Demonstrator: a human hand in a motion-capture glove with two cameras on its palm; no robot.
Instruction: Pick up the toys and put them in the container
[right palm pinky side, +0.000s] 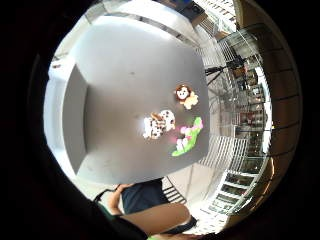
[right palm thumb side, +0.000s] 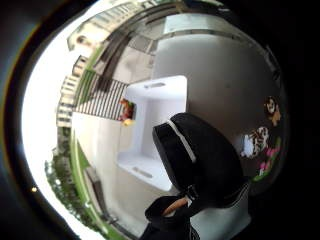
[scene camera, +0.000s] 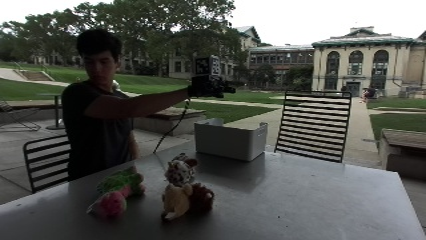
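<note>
1. Nearest the outside camera, a lion plush toy (scene camera: 185, 198) is lying on the grey table (scene camera: 313, 200), with its brown mane turned to one side.
2. Just behind it, a spotted white-and-brown plush toy (scene camera: 180, 170) is sitting upright, touching or nearly touching the lion.
3. Beside these two, toward the person, a green-and-pink plush toy (scene camera: 114, 192) is lying on the tabletop, close to the table's edge.
4. Farther back on the table, a white container (scene camera: 229, 139) is standing with its open top facing up, well apart from the three toys.
5. High above the container, the gloved right hand (scene camera: 208, 86) is hovering at the end of an outstretched arm; nothing is showing in it, though whether the fingers are curled or relaxed cannot be told.
6. Seen from the little finger side, all three toys are resting together on the table: lion (right palm pinky side: 185, 95), spotted toy (right palm pinky side: 159, 123), green-and-pink toy (right palm pinky side: 188, 136).
7. Behind the table, a black slatted chair (scene camera: 313, 125) is standing; the person is sitting at the table in a dark shirt.
</note>
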